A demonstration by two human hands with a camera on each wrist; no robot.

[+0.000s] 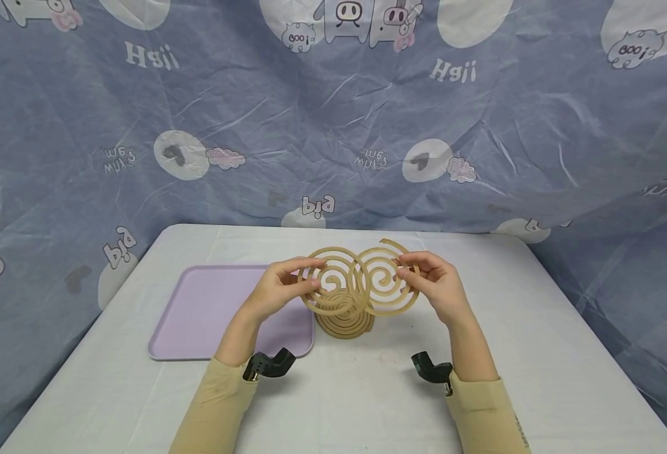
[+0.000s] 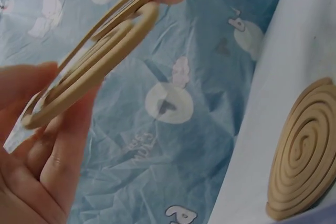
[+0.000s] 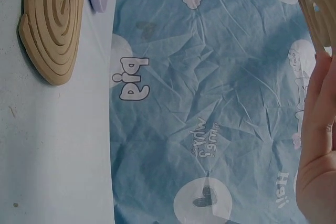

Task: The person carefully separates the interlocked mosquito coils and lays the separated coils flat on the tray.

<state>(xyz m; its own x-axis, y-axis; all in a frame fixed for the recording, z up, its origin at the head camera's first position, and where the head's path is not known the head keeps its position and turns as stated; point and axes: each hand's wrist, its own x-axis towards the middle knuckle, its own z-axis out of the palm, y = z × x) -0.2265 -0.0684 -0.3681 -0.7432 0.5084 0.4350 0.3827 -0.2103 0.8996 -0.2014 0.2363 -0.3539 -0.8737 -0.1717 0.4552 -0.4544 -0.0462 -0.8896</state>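
Aloft, a left spiral (image 2: pixel 79 88) and overlapping right spiral (image 1: pixel 386 280) are held above a coiled stack (image 1: pixel 345 326), left hand (image 1: pixel 277 287) and right hand (image 1: pixel 437 282) each pinching one, grip nearly closed; alongside, a lilac tray (image 1: pixel 208 309) occupies the surface (image 1: pixel 347 397).

Pale tan sleeves reach the wrists: the left sleeve (image 1: pixel 214 407) at seven o'clock in the head view, the right sleeve (image 1: pixel 481 416) at five, with tiny dark lettering (image 1: pixel 521 431) on its four o'clock edge. Each cuff bears a bent black fitting (image 1: pixel 271 364) with a small silvery part, possibly a screw. The left hand (image 1: pixel 273 289) and right hand (image 1: pixel 439 285) are bare.
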